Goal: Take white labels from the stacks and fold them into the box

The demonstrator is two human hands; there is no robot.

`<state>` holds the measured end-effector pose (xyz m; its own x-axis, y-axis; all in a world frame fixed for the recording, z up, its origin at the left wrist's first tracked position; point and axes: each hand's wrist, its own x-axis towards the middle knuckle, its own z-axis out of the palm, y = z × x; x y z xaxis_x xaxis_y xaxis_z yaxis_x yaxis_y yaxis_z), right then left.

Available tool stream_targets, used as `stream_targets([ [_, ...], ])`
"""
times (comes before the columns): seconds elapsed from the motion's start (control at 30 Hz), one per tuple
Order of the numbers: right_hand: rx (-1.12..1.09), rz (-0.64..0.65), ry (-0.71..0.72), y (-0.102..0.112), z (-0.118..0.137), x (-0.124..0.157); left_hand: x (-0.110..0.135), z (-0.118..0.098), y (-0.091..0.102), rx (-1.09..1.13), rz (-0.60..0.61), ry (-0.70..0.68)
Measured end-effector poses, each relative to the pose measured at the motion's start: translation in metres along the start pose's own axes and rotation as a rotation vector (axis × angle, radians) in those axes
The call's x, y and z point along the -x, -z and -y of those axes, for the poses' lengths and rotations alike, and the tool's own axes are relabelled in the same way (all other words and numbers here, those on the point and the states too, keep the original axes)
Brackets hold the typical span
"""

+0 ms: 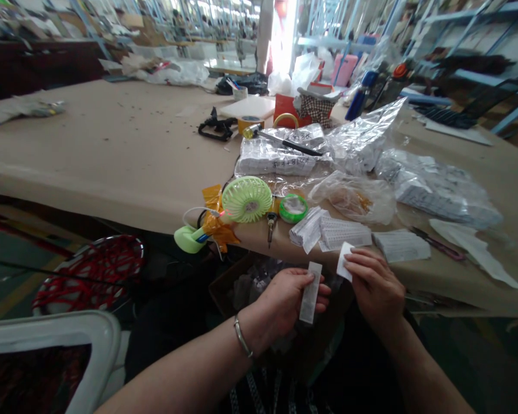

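Observation:
My left hand (287,299) is closed round a narrow white paper strip (310,292), held upright below the table's edge. My right hand (373,284) pinches a small white label (343,260) a little to the right of it. Both hands hover over my lap, just in front of stacks of white printed labels (330,231) and another stack (400,245) lying on the brown table (125,155). A metal bangle sits on my left wrist.
A green handheld fan (246,199) with orange tape sits at the table's edge beside a green tape roll (293,207). Clear plastic bags of labels (435,184) and bundled label packs (276,161) lie behind. A red woven stool (90,270) stands at the left.

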<state>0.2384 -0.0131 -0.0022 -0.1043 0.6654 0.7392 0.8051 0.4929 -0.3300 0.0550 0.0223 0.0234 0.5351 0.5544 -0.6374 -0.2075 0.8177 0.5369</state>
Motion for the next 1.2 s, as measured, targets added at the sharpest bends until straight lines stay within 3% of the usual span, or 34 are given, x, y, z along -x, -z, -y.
stream_targets([
  [0.1, -0.170, 0.133, 0.121, -0.004, 0.023, 0.003, 0.003, -0.001, -0.003, 0.108, 0.075, -0.042],
  [0.2, -0.197, 0.209, 0.190, -0.011, 0.037, 0.007, 0.003, 0.002, -0.002, 0.212, 0.103, -0.061],
  [0.57, -0.198, 0.266, 0.197, -0.014, 0.035, 0.012, 0.004, 0.006, 0.002, 0.172, 0.157, -0.097],
  [0.73, -0.170, 0.288, 0.187, -0.009, 0.040, 0.013, 0.001, 0.011, 0.000, 0.176, 0.059, -0.107],
  [0.83, -0.006, 0.211, 0.089, 0.011, 0.021, 0.017, 0.001, 0.010, 0.000, 0.111, -0.002, -0.052],
  [0.97, 0.468, 0.017, -0.186, 0.046, -0.025, 0.031, 0.001, 0.009, -0.001, 0.012, -0.060, -0.006],
  [1.1, 0.619, 0.188, -0.211, 0.064, -0.054, 0.045, -0.001, 0.014, -0.002, -0.006, -0.053, 0.006],
  [1.2, 0.588, 0.157, -0.165, 0.066, -0.062, 0.050, -0.001, 0.015, -0.002, -0.018, -0.064, 0.004],
])
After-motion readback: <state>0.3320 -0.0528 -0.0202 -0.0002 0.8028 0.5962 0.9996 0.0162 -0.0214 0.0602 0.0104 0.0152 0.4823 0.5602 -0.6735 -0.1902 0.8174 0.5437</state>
